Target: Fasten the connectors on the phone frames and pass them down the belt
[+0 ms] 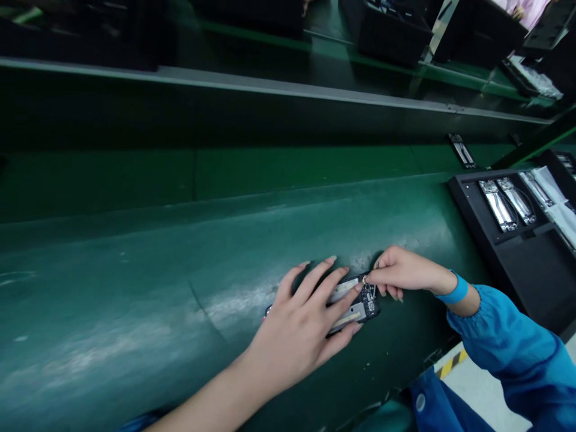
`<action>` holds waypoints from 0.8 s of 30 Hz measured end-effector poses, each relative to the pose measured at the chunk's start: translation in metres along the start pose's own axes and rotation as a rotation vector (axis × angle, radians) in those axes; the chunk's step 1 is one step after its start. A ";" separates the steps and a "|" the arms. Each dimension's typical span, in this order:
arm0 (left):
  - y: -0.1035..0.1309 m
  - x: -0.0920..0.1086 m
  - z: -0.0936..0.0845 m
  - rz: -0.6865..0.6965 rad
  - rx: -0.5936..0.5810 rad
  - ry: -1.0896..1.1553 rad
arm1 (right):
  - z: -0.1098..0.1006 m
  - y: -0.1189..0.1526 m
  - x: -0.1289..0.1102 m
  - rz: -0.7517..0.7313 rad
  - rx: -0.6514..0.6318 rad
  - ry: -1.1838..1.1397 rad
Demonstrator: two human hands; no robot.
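Observation:
An opened phone (371, 307) lies face down on the green bench mat, its circuit board and inner frame exposed. Spread over it is my left hand (301, 318), with the thumb along the near edge, the index fingertip by the board and the other fingers at the far edge, gripping it against the mat. At the phone's right end my right hand (398, 273) is closed in a pinch over the corner of the board. Whatever lies between its fingertips is too small to make out. My left palm hides much of the phone's left part.
To the right stands a black tray (477, 225) with several phone frames (498, 206) and white sheets. Another phone frame (461, 150) lies behind it. A metal-edged shelf (270, 85) with black bins (391, 33) runs along the back; a person in pink (533, 11) is beyond.

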State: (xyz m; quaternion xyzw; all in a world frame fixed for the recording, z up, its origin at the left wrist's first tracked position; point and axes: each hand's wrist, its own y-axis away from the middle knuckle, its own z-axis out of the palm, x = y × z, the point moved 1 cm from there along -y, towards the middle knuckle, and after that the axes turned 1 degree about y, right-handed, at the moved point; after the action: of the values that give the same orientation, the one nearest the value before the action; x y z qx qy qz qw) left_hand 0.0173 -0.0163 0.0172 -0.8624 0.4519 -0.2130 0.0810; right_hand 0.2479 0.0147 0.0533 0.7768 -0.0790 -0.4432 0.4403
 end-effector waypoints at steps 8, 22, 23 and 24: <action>-0.002 0.005 0.000 0.009 0.008 0.019 | 0.007 -0.002 -0.020 0.084 -0.023 0.070; 0.001 -0.089 -0.052 -0.318 -0.469 0.545 | 0.007 -0.011 -0.003 0.085 -0.070 0.098; 0.001 -0.087 -0.049 -0.327 -0.464 0.546 | 0.007 -0.011 -0.004 0.091 -0.071 0.097; 0.001 -0.085 -0.048 -0.333 -0.462 0.550 | 0.007 -0.010 -0.004 0.098 -0.071 0.097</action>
State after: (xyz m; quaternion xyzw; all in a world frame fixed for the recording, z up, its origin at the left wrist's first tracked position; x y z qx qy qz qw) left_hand -0.0472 0.0551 0.0344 -0.8303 0.3468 -0.3389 -0.2748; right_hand 0.2371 0.0185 0.0462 0.7766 -0.0796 -0.3854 0.4920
